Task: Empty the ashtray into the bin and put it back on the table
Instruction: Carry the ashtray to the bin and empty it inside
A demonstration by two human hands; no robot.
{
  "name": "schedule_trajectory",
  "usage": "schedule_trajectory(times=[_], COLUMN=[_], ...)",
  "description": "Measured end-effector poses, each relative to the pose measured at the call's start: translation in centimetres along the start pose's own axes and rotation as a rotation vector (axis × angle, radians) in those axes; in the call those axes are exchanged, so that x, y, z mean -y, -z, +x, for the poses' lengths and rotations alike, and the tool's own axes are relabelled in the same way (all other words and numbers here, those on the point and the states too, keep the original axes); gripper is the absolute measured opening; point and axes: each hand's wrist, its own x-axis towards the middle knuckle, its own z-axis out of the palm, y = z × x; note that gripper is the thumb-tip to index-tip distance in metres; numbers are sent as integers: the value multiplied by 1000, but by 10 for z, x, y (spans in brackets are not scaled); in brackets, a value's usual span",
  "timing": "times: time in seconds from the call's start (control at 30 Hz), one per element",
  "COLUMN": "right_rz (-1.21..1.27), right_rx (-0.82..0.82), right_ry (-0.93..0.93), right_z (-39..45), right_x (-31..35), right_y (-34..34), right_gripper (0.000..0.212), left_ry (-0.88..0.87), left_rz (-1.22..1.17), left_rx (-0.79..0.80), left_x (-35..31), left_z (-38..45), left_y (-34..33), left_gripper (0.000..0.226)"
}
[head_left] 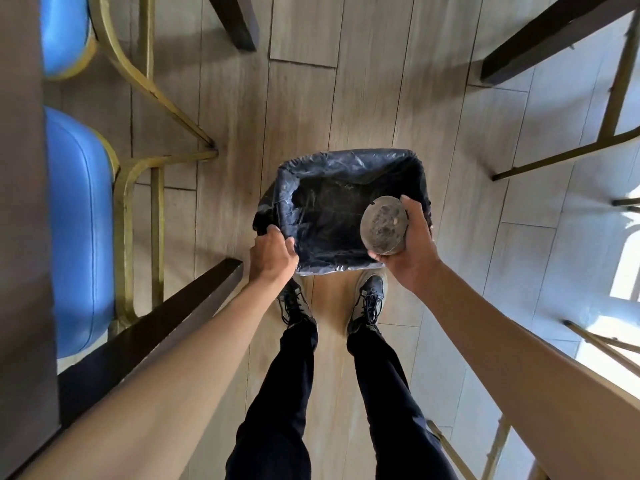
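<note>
A square bin (pixel 349 157) lined with a black plastic bag stands on the wooden floor just ahead of my feet. My right hand (pixel 412 244) grips a round metal ashtray (pixel 383 225) and holds it tilted on its side over the bin's right part, its ash-stained inside facing left. A small pale bit clings to the ashtray's inside. My left hand (pixel 272 256) is closed on the bag at the bin's near left corner.
A dark table (pixel 20 237) runs down the left edge, with two blue-seated, gold-framed chairs (pixel 79 233) tucked beside it. Dark table legs (pixel 239 19) stand at the top. Gold chair legs (pixel 568 154) and another table edge are on the right.
</note>
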Motion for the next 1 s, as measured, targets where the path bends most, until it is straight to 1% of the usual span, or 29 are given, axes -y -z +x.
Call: schedule_trajectory(times=[0.07,0.13,0.23,0.33,0.4,0.5,0.6,0.67,0.87,0.93,1.0], right_rz=[-71,-105,-122,-104,-68,-50,-78,-91,-92,-148,-209], right_rx=[-88,-132,-140,-104,-103,-145,-134,-157,-202,-194,-205], right_ry=[41,47,30,37,41,22,3,6,53,76,120], right_z=[8,15,21,26,30,37,43,48,54,53,54], right_x=[0,0,-4,-11,-15,-24,-34,-37,-35,-34,-33], right_y=[0,3,5,6,5,2,-3,-5,-6,-7,-6], right_gripper=[44,42,37,38,37,33,31,31,39,39,43], left_ry=[-34,-69,-46,-10,-18,-33,-38,-40,-38,-36,-34], left_rz=[19,33,45,21,7,1,0,-2,-11,-6,-3], left_rx=[-9,-17,9,33,29,26,32,35,33,36,37], left_x=[-2,-3,0,9,11,12,13,15,13,12,12], left_z=[-1,-1,3,5,5,6,8,8,10,9,7], left_y=[1,2,-2,-7,-9,-11,-13,-15,-13,-12,-10], left_gripper=[25,24,21,17,19,21,22,22,19,20,22])
